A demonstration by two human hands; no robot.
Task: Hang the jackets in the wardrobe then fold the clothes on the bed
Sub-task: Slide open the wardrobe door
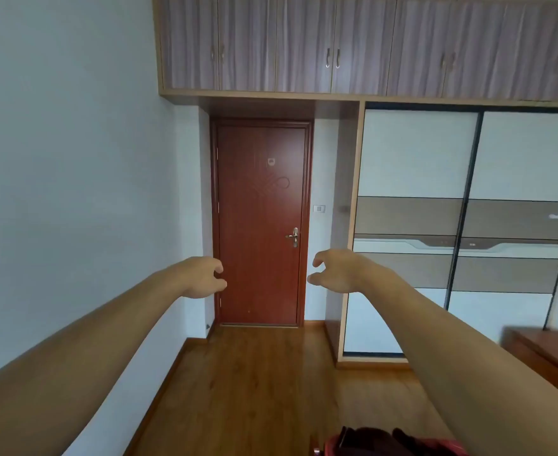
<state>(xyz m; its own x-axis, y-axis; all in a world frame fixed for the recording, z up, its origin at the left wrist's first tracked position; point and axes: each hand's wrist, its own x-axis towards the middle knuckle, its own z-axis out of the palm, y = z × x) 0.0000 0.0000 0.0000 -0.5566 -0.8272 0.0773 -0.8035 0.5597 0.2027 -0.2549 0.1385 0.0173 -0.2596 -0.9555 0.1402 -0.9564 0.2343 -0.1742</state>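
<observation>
Both my arms stretch forward at chest height, and neither hand holds anything. My left hand (203, 277) has loosely curled fingers, and so has my right hand (335, 270). The wardrobe (461, 222) stands on the right with its two sliding doors closed, white panels with grey-brown bands. A dark and red piece of clothing (389, 442) shows at the bottom edge below my right arm. No bed is visible.
A closed red-brown door (260, 222) faces me across the wooden floor (254, 373). Overhead cabinets (336, 44) run along the top. The left wall is bare. A wooden piece of furniture (547, 357) juts in at the right.
</observation>
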